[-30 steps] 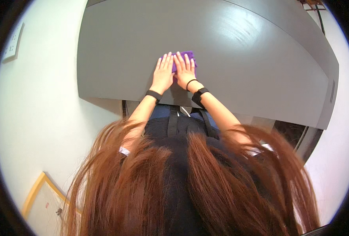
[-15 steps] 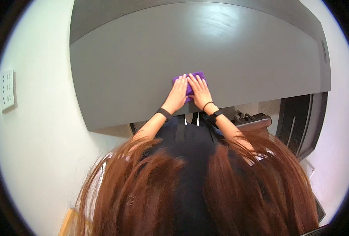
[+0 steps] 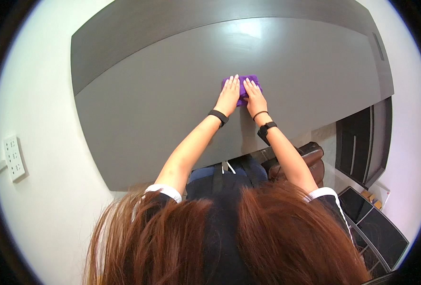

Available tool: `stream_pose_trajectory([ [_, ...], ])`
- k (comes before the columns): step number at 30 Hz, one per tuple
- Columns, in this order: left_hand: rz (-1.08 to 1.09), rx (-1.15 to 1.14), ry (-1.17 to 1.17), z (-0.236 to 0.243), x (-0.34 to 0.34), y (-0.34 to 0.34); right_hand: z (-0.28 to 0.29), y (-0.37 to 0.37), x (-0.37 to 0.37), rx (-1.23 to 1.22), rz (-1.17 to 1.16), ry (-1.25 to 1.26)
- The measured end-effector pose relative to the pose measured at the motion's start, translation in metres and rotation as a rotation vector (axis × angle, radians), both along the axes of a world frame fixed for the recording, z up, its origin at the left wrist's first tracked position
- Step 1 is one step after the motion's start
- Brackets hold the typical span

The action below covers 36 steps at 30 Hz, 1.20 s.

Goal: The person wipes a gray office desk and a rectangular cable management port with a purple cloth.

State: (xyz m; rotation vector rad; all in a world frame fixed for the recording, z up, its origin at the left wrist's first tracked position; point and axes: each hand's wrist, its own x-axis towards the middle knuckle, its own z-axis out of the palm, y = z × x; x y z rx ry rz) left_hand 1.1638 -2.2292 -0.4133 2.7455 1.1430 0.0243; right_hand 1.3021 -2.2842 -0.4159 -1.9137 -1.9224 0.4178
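A purple cloth (image 3: 251, 80) lies on a wide grey tabletop (image 3: 172, 90). My left hand (image 3: 228, 95) rests flat on the cloth's left part, fingers straight and together. My right hand (image 3: 255, 97) lies flat beside it on the cloth's right part. Both palms press down on the cloth, which shows only past the fingertips and between the hands. Each wrist has a dark band. Long reddish hair fills the lower part of the view.
A brown leather chair (image 3: 310, 159) stands under the table's near edge at my right. A white wall with a socket plate (image 3: 14, 158) is at the left. Dark cabinets (image 3: 362, 142) and dark floor panels (image 3: 376, 228) sit at the right.
Both hands with the cloth have slid farther away across the tabletop, arms stretching out. The view has shifted, so the table's left edge and the wall socket sit lower left.
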Motion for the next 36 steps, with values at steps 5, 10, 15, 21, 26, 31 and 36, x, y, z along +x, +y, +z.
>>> stream_pose_trajectory([
  [5,0.055,-0.019,-0.086,-0.016,0.016,0.046,-0.025,0.051,0.017,0.027,0.029,-0.059],
  [10,0.072,-0.063,-0.181,-0.014,0.029,0.098,-0.033,0.108,0.034,0.098,0.026,0.049],
  [15,0.057,-0.077,-0.229,-0.019,0.043,0.150,-0.039,0.160,0.051,0.105,0.018,0.069],
  [21,0.069,-0.023,-0.233,-0.046,0.080,0.210,-0.062,0.222,0.087,0.108,0.010,0.076],
  [26,0.092,0.009,-0.161,-0.044,0.118,0.239,-0.064,0.260,0.123,0.118,0.007,0.040],
  [31,0.092,0.019,-0.185,-0.045,0.124,0.246,-0.066,0.264,0.126,0.136,-0.025,0.053],
  [36,0.099,0.014,-0.186,-0.029,0.112,0.226,-0.050,0.249,0.116,0.083,-0.003,0.026],
])
